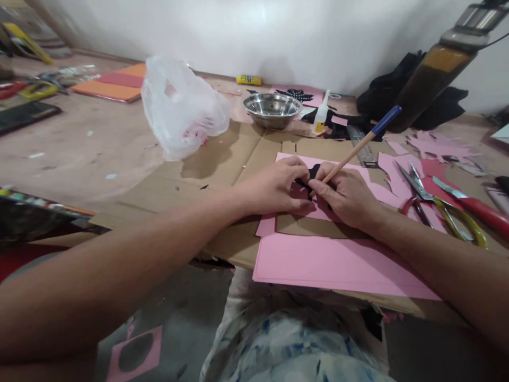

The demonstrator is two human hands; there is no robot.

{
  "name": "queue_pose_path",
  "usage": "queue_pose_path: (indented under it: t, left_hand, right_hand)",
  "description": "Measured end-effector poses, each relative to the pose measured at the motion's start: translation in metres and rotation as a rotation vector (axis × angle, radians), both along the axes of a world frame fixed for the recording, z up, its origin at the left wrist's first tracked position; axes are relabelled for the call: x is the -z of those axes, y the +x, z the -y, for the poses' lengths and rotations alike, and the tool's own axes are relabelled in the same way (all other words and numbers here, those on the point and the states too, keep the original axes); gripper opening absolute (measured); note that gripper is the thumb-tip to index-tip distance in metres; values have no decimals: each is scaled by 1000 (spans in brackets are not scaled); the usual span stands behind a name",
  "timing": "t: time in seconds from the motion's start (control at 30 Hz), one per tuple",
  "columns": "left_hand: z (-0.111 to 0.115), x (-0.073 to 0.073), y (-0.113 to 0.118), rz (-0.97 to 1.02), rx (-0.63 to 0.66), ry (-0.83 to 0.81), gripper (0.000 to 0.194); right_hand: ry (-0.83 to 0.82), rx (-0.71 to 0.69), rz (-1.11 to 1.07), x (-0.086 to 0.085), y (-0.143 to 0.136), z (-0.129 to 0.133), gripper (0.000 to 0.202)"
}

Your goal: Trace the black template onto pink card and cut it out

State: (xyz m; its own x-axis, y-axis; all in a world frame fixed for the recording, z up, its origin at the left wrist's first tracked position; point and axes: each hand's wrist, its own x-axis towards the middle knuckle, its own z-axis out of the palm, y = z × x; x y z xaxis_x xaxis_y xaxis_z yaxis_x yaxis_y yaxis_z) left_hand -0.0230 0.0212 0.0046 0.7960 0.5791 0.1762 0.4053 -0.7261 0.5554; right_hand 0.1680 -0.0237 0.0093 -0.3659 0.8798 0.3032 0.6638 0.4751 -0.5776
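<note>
My right hand (348, 193) grips a slim wooden stick with a blue end (363, 142), slanting up to the right; its lower tip is hidden by my fingers, so I cannot tell whether it is a pencil or a brush. Beneath both hands lies a small black cut-out piece (314, 171), on pink paper (286, 158). My left hand (288, 185) has its fingers curled at the left of this piece and holds it down, with the thumb lower and apart from the forefinger. A cardboard strip (314, 227) and a larger pink sheet (330, 262) lie nearer to me.
Scissors (417, 185) and a red-handled knife (469, 200) lie at the right among pink scraps. Farther back are a metal bowl (272, 109), a glue bottle (321, 115), a white plastic bag (178, 106) and a dark bottle-like object (433, 79).
</note>
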Motion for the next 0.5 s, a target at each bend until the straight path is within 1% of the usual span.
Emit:
queue_pose_path:
  t: [0.17, 0.3, 0.4, 0.5]
  left_hand:
    - [1, 3, 0, 12, -29, 22, 28]
    - [2, 0, 0, -22, -40, 39, 32]
    - [2, -2, 1, -28, -28, 28, 26]
    - [0, 0, 2, 7, -38, 47, 22]
  right_hand:
    - [-32, -23, -64, 2, 2, -2, 26]
    - [-111, 51, -243, 6, 5, -5, 29]
    - [-83, 112, -384, 8, 6, -4, 27]
    - [-33, 157, -468, 7, 5, -2, 26]
